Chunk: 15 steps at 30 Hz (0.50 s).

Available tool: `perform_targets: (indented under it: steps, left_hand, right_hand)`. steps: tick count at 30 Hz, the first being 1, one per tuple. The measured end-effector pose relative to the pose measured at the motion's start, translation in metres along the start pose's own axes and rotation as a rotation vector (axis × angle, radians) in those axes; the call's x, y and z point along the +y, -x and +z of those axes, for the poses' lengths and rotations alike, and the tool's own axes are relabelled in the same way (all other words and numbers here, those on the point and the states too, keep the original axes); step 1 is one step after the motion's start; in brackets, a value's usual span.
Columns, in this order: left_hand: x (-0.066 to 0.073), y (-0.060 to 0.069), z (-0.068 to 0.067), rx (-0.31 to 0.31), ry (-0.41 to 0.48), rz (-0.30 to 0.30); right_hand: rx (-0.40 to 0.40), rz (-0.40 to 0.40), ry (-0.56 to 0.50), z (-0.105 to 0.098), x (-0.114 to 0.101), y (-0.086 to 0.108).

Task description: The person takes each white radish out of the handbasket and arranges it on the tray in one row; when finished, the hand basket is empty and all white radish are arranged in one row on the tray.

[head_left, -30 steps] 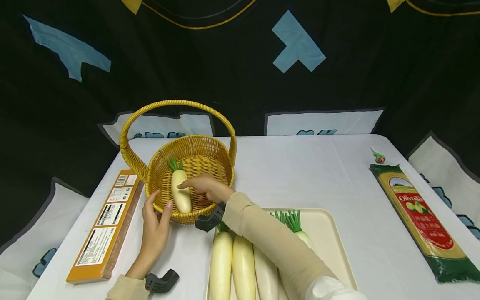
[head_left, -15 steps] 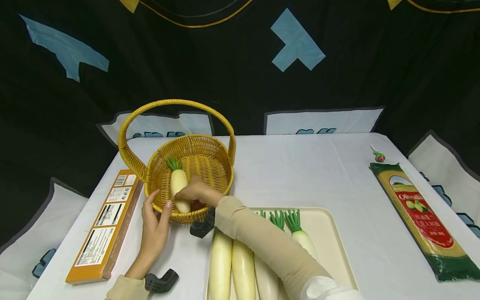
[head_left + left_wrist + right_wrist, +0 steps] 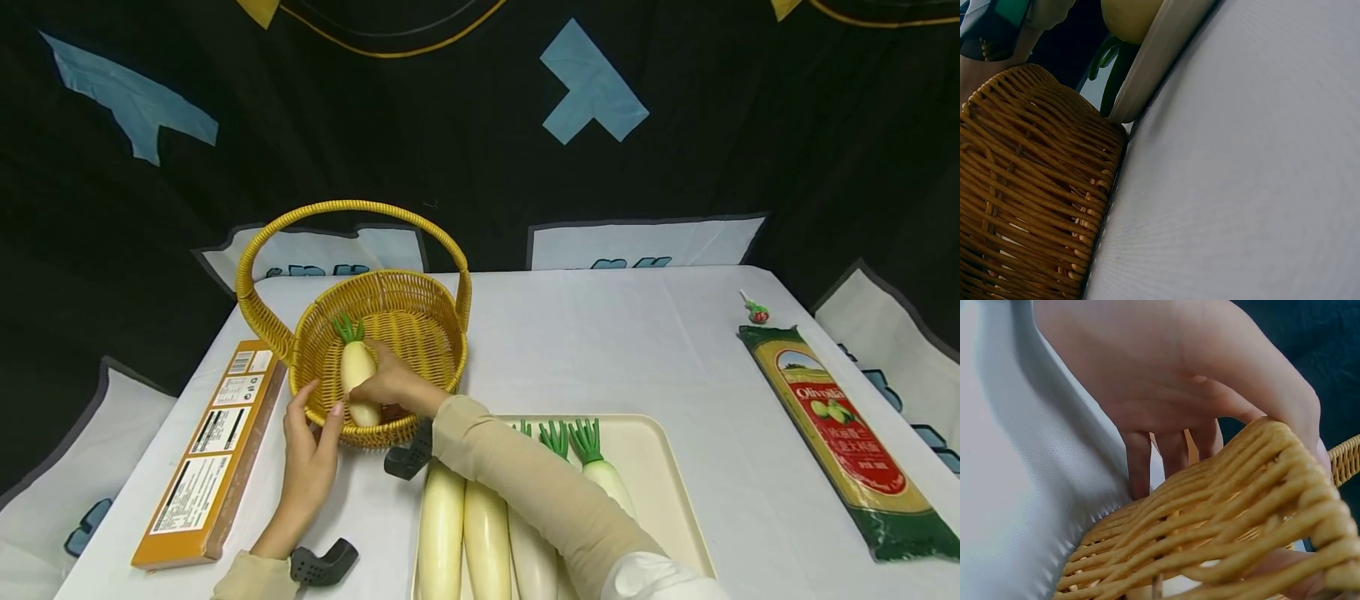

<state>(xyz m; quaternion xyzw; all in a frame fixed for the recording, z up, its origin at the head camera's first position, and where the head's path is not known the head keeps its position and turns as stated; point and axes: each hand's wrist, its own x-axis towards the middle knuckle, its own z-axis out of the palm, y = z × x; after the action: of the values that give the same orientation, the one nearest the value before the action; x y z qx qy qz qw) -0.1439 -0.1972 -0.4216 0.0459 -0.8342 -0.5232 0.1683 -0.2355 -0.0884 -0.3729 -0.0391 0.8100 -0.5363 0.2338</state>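
Inside the yellow wicker basket leans a white radish with a green top. My right hand reaches over the near rim and holds the radish, thumb across its front and a finger along its right side; the other fingers are hidden. My left hand steadies the basket from its near left, fingers touching the rim and side. In the right wrist view the left hand lays fairly straight fingers along the outer wall, thumb at the rim. The left wrist view has the wicker wall close up.
A beige tray with several white radishes lies before the basket, partly under my right forearm. An orange box lies to the left. At the right are a long Olivoilà packet and a lollipop. The basket handle arches above.
My right hand has slid a little left and now has its thumb lower on the radish, with a finger stretched along its side. The left hand and basket stay almost in place.
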Motion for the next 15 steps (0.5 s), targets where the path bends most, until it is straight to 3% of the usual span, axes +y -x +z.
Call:
perform_targets:
  steps: [5, 9, 15]
  left_hand:
    - [0.0001, 0.0008, -0.0005, -0.003, 0.004, 0.013]
    - [0.0006, 0.0008, -0.0005, -0.008, 0.009, 0.019]
    - [0.0008, 0.0007, -0.0005, -0.016, 0.011, 0.016]
  right_hand:
    - [-0.094, -0.056, 0.032, -0.0013, 0.0019, -0.0002]
    - [-0.157, -0.041, 0.030, -0.0027, 0.0028, 0.0000]
    - [-0.180, -0.016, 0.010, -0.0039, 0.0030, 0.0000]
